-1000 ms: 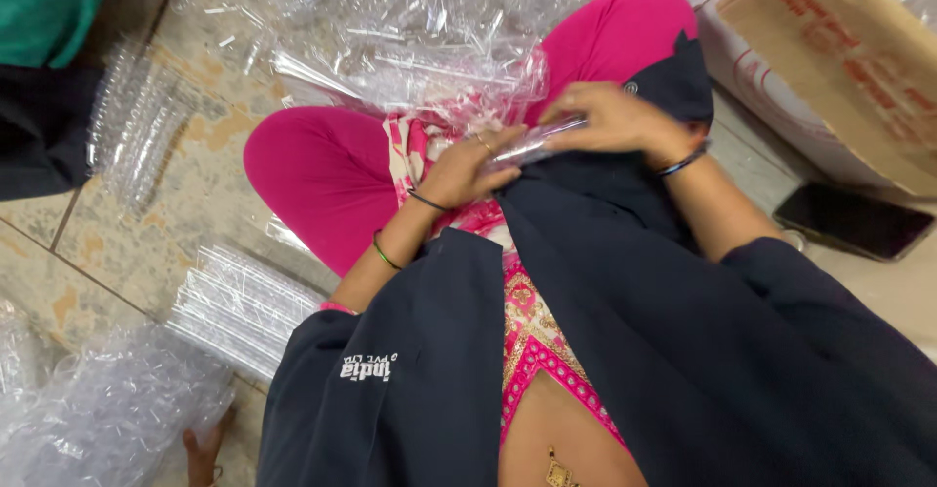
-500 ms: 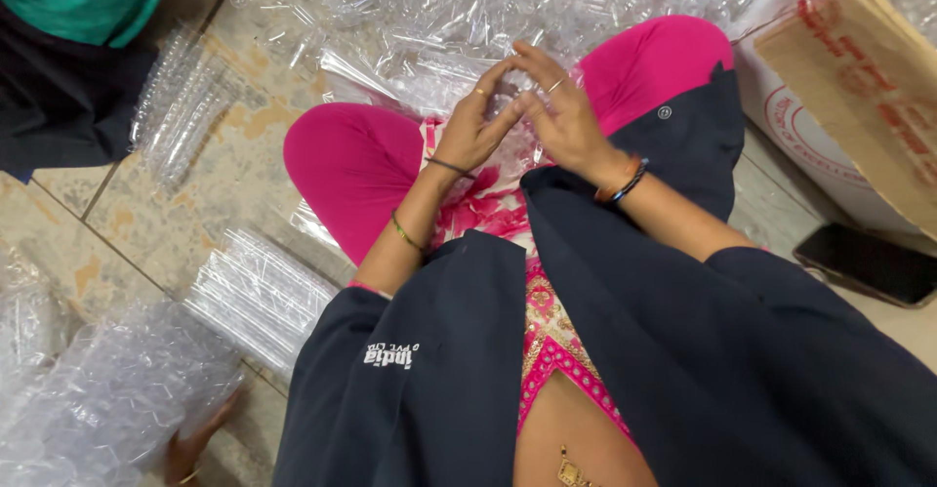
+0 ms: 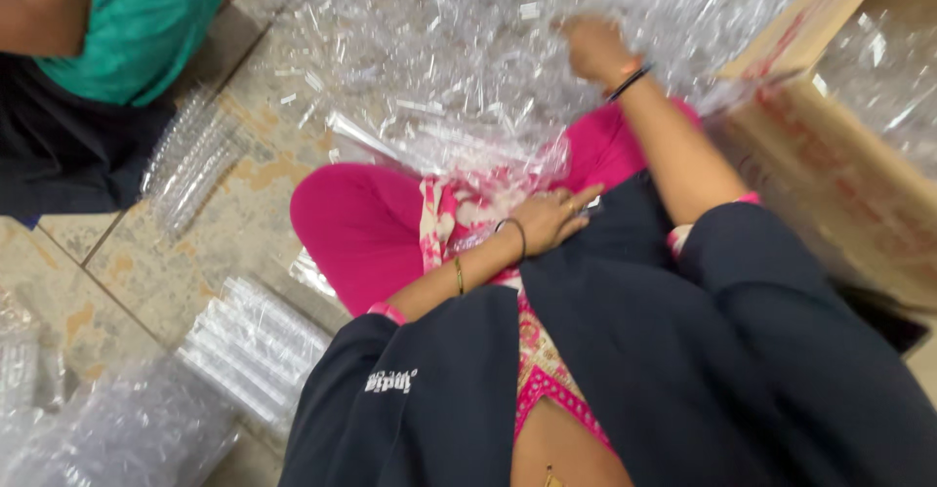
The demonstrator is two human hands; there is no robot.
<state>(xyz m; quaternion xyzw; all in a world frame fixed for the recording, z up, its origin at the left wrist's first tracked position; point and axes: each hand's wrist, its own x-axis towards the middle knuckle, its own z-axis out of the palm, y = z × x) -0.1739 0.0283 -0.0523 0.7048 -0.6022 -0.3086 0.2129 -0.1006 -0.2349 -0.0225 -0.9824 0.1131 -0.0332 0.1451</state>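
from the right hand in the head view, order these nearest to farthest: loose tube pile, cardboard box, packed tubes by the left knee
From the right hand:
1. Loose tube pile, right under and around it.
2. Cardboard box, off to its right.
3. Packed tubes, lower left on the floor.

A tiled floor (image 3: 127, 282) of beige, mottled stone carries everything. A big heap of clear plastic tubes (image 3: 459, 38) covers its far side. A bundle of tubes (image 3: 190, 160) lies toward the left, another bundle (image 3: 259, 345) nearer, and a crumpled clear bag (image 3: 107, 438) at the near left corner. A cardboard box (image 3: 839, 175) stands on the right.
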